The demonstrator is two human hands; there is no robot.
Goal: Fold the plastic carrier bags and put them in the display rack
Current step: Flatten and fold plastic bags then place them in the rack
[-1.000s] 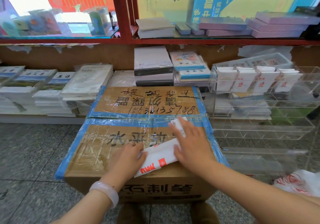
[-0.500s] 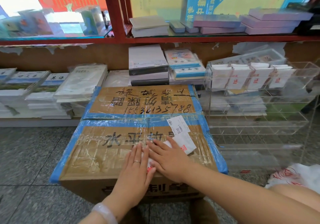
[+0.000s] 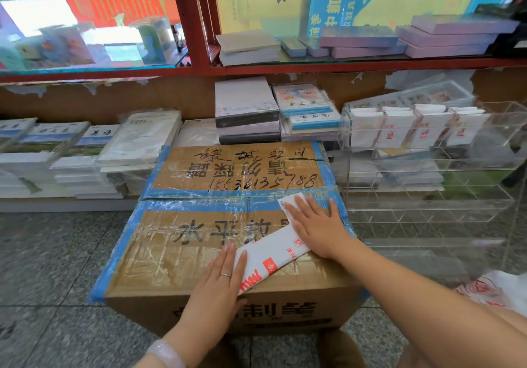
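A white plastic carrier bag (image 3: 271, 256) with red print lies folded into a long strip on top of a taped cardboard box (image 3: 199, 242). My left hand (image 3: 219, 279) lies flat with straight fingers on the strip's near end. My right hand (image 3: 316, 225) presses flat on its far end, partly covering a white label on the box. To the right stands a clear acrylic display rack (image 3: 427, 196); its top row holds several folded white bags (image 3: 399, 131).
More unfolded white bags (image 3: 496, 290) with red print lie at the lower right by my leg. Stacks of books and notebooks (image 3: 137, 145) line the low shelf behind the box. Red-framed glass shelves (image 3: 188, 25) hang above. Grey tiled floor lies left of the box.
My hands were together at the middle of the bag and have slid apart to its two ends, flattening it into a long strip. The view has shifted slightly.
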